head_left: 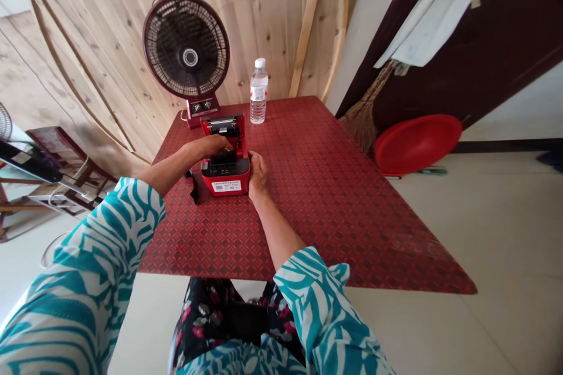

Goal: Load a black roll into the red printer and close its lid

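Note:
A small red and black label printer (226, 184) stands on the table with its lid raised, showing a roller (223, 124) inside the lid. My left hand (215, 145) reaches in from the left over the open bay. Its fingers are bent together downward, and the tips, with whatever they hold, are hidden. Along the printer's right side, my right hand (258, 173) is curled against the casing, gripping it. Left of the printer lies a narrow black piece (194, 188) whose kind I cannot make out.
Behind the printer stand a dark red table fan (203, 106) and a water bottle (258, 96) on the red patterned table (316, 199). A wooden panel rises behind. Right of the table are a broom (367, 108) and a red basin (417, 143); a wooden chair (65, 158) stands left.

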The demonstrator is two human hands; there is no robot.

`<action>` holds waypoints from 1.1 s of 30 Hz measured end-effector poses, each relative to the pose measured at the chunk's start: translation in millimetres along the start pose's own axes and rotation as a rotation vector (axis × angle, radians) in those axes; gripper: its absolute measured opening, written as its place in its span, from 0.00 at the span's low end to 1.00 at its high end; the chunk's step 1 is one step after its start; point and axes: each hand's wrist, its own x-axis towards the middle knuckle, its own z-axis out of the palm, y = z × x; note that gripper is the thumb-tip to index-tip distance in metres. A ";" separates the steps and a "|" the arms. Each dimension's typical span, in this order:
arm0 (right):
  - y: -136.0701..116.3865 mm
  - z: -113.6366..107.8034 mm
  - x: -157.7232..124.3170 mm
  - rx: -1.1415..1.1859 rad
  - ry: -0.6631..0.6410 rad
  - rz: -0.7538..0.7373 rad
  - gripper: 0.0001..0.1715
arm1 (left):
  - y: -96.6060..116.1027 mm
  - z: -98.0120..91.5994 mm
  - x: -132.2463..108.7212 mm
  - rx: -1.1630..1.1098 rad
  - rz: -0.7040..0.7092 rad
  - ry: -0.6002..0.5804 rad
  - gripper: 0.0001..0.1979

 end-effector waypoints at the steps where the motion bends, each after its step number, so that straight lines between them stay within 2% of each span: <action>1: 0.4 0.0 0.4 -0.007 0.004 0.002 0.22 | 1.9 0.3 1.9 -0.050 -0.040 -0.006 0.11; 5: 3.3 0.0 1.9 -0.002 0.010 -0.017 0.22 | 12.0 -0.5 3.8 -0.277 -0.272 -0.084 0.12; 7: 3.8 0.1 2.0 0.003 0.012 -0.018 0.22 | 16.7 -1.9 2.7 -0.294 -0.317 -0.098 0.12; 13: 1.1 -0.2 0.1 0.013 -0.001 -0.004 0.21 | 24.8 -0.5 -6.3 -0.178 -0.366 0.170 0.13; 16: -0.3 -0.1 -0.9 0.014 -0.001 -0.001 0.22 | 26.3 2.2 -17.9 -0.137 -0.355 0.249 0.15; 20: -0.3 -0.1 -1.7 0.024 -0.009 0.012 0.23 | 23.6 3.4 -45.4 -0.304 -0.288 0.425 0.15; 23: 1.2 -0.9 -1.5 0.033 -0.009 0.021 0.24 | 12.3 2.7 -70.0 -0.617 -0.253 0.673 0.17; 25: 2.4 -1.9 -1.1 0.025 0.003 0.027 0.23 | -1.3 2.9 -83.2 -0.830 -0.269 0.848 0.20; 27: 3.4 -3.1 -0.5 0.003 0.013 0.029 0.22 | -18.2 5.4 -90.5 -0.967 -0.314 0.963 0.22; 30: 4.0 -5.0 0.2 -0.026 0.016 0.027 0.23 | -44.0 15.3 -86.9 -1.025 -0.447 0.976 0.21; 33: 3.2 -5.9 0.1 -0.050 0.019 0.021 0.24 | -63.4 29.7 -72.6 -0.919 -0.611 0.874 0.18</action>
